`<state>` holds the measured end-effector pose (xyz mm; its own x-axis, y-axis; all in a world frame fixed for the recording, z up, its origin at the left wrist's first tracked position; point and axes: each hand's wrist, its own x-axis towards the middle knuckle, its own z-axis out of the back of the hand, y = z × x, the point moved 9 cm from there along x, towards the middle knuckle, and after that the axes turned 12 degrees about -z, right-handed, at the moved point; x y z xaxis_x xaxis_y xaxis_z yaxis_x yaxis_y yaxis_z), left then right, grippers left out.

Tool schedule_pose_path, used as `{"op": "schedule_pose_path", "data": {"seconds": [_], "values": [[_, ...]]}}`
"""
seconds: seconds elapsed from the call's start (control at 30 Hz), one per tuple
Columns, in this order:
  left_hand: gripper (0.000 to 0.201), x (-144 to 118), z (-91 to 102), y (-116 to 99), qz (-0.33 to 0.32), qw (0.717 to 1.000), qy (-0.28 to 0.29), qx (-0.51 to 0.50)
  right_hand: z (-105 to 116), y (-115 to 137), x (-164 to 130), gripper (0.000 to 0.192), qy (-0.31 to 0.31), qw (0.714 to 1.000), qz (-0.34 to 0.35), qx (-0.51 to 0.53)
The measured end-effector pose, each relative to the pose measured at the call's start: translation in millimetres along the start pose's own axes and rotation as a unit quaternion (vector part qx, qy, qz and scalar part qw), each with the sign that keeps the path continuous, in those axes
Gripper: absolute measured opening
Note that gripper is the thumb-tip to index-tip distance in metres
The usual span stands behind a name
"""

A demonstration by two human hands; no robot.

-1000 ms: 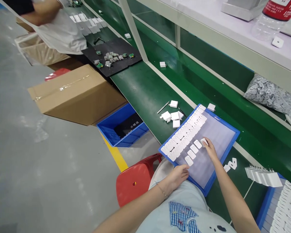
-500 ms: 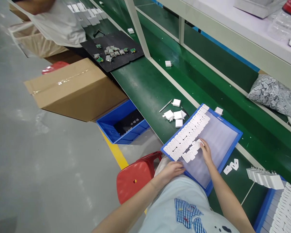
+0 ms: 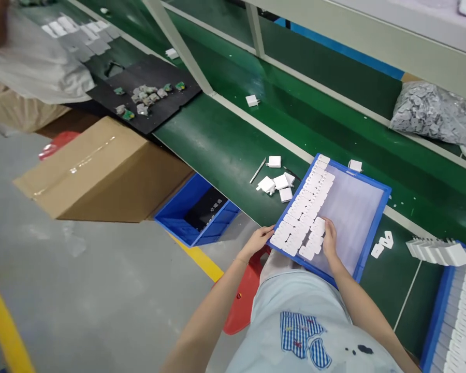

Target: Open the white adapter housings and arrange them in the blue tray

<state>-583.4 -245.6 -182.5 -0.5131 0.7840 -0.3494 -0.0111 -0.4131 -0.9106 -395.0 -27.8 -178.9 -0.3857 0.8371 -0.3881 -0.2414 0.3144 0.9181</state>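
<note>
A shallow blue-rimmed tray (image 3: 376,217) leans over the bench edge against my body. Flat white plastic plates (image 3: 301,207) lie in tight rows on its left side, with a shorter, looser row (image 3: 312,241) beside them. My left hand (image 3: 259,241) grips the tray's left corner, fingertips on the rim. My right hand (image 3: 329,239) rests over the tray, fingers pressed together against the white plate at the upper end of the short row. The palm side of the right hand is hidden.
White charger housings (image 3: 281,182) and a thin pen-like tool (image 3: 258,170) lie left of the tray. Loose plates (image 3: 382,244) and a row of housings (image 3: 437,252) are to the right. A blue bin (image 3: 178,223), carton (image 3: 101,171) and red stool (image 3: 241,300) stand below. A co-worker's sleeve (image 3: 39,67) is at far left.
My left hand has moved from the tray's near edge up to its left corner. My right hand now presses against the short row, which sits closer to the other rows. The view has shifted.
</note>
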Motion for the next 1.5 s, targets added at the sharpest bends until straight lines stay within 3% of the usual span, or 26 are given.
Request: {"op": "schedule_pose_path", "data": {"seconds": [0.2, 0.4, 0.57, 0.63, 0.7, 0.87, 0.93, 1.03, 1.13, 1.23, 1.3, 1.37, 1.43, 1.5], "values": [[0.040, 2, 3.6, 0, -0.033, 0.999, 0.020, 0.028, -13, -10, -27, 0.036, -0.062, 0.998, 0.004, 0.022], [0.048, 1, 5.3, -4, -0.022, 0.999, 0.028, 0.031, -18, 0, -38, 0.047, -0.114, 0.993, 0.030, -0.002], [0.048, 10, 13.4, -1, -0.002, 0.999, 0.044, 0.030, -14, 22, -41, 0.039, -0.135, 0.986, 0.052, -0.079], [0.049, 16, 15.7, 1, 0.005, 0.998, 0.057, 0.030, 4, 50, -19, 0.036, -0.167, 0.977, 0.066, -0.119], [0.050, 20, 17.2, 2, 0.012, 0.997, 0.068, 0.035, 32, 90, 22, 0.035, -0.220, 0.959, 0.074, -0.161], [0.053, 20, 25.0, 1, 0.021, 0.996, 0.060, 0.062, 87, 186, 165, 0.039, -0.278, 0.915, 0.045, -0.288], [0.054, 15, 29.7, 0, 0.028, 0.996, 0.057, 0.064, 97, 203, 205, 0.040, -0.282, 0.901, 0.016, -0.329], [0.055, 8, 43.1, -1, 0.037, 0.996, 0.026, 0.073, 94, 213, 232, 0.037, -0.252, 0.890, 0.005, -0.381], [0.052, 9, 61.1, -7, 0.039, 0.994, -0.035, 0.094, 61, 219, 229, 0.037, -0.184, 0.886, 0.054, -0.423], [0.047, 23, 76.4, -19, 0.024, 0.990, -0.087, 0.109, -20, 219, 198, 0.046, -0.053, 0.878, 0.148, -0.453], [0.045, 36, 86.0, -30, 0.005, 0.987, -0.114, 0.116, -94, 206, 153, 0.051, 0.079, 0.854, 0.220, -0.465], [0.044, 47, 95.7, -42, -0.015, 0.983, -0.138, 0.123, -160, 186, 97, 0.051, 0.197, 0.811, 0.277, -0.476], [0.045, 53, 104.7, -52, -0.031, 0.978, -0.159, 0.129, -202, 164, 50, 0.054, 0.251, 0.776, 0.307, -0.491], [0.048, 55, 111.5, -56, -0.041, 0.975, -0.177, 0.131, -221, 144, 22, 0.054, 0.258, 0.761, 0.308, -0.509]]}}
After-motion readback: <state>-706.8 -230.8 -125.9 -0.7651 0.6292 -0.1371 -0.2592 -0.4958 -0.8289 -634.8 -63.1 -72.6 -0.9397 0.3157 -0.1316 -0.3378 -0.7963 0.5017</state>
